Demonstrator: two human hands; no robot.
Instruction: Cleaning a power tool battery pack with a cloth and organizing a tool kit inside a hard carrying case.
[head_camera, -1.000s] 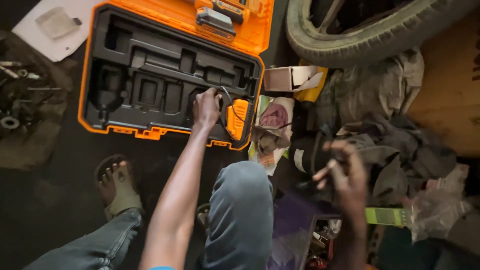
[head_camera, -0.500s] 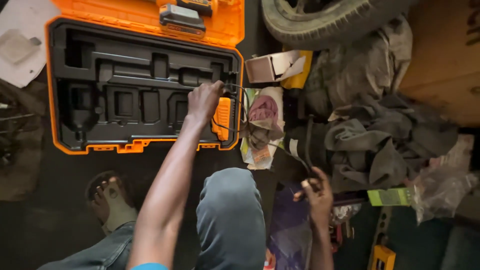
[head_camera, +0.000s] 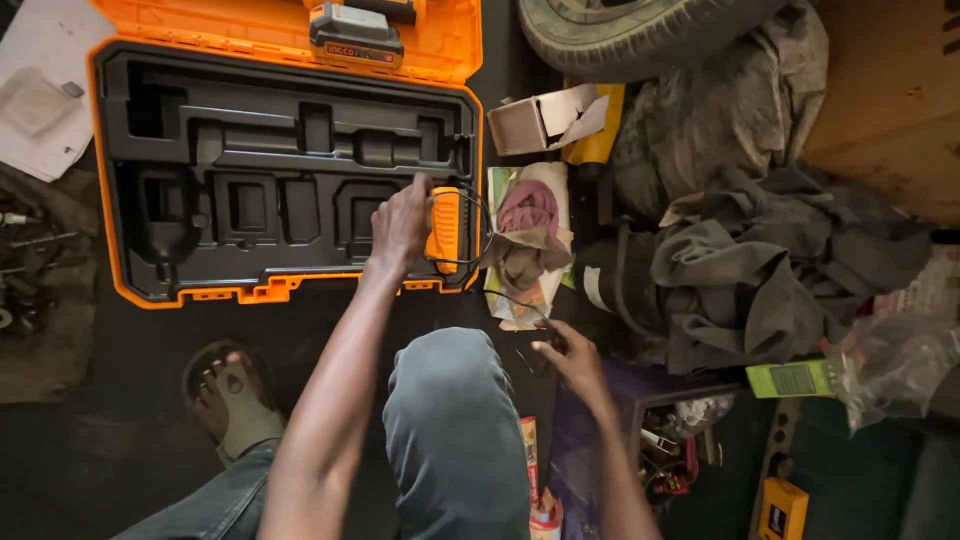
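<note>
An open orange tool case (head_camera: 110, 180) with a black moulded insert lies on the floor ahead of me. My left hand (head_camera: 400, 225) rests at the insert's right end, gripping an orange device (head_camera: 444, 228) that sits in a slot there. A thin black cord (head_camera: 500, 290) runs from that device over the case's edge down to my right hand (head_camera: 565, 355), whose fingers pinch it just right of my raised knee (head_camera: 445, 400). An orange and black battery pack (head_camera: 355, 32) sits in the case lid.
A tyre (head_camera: 640, 30) lies at the top. Dark rags and clothing (head_camera: 760, 260) pile up on the right, with a small open cardboard box (head_camera: 545, 120) and a printed paper with cloth (head_camera: 528, 235) beside the case. My sandalled foot (head_camera: 228, 395) is lower left. Metal parts lie far left.
My right hand has come in from the rags on the right to the cord near my knee. The left hand has stayed at the case's right end. The view has shifted.
</note>
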